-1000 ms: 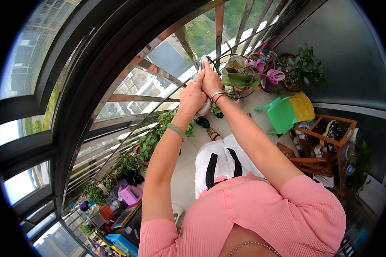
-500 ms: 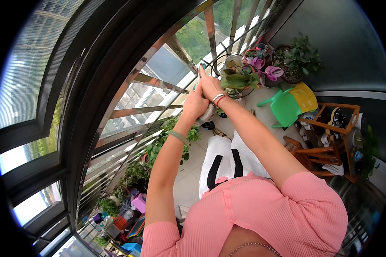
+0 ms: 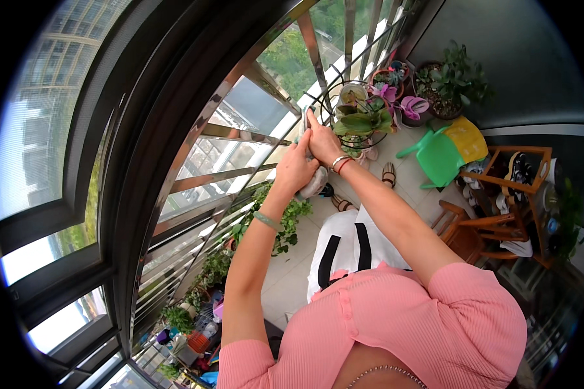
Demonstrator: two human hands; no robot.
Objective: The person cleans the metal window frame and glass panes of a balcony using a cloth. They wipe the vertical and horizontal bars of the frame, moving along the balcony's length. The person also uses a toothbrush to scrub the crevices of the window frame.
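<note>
Overhead, 2 hands, left hand (image 3: 296, 170) and right hand (image 3: 320, 144), both clasped around a grey cloth (image 3: 313, 183).

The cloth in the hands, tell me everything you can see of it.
The cloth is a pale grey, soft-looking rag, bunched up rather than spread. Most of it is hidden by the left hand, which wraps it; a rounded fold hangs out below the palm. The right hand lies against the left just above it. It is held up beside the metal window bars.
</note>
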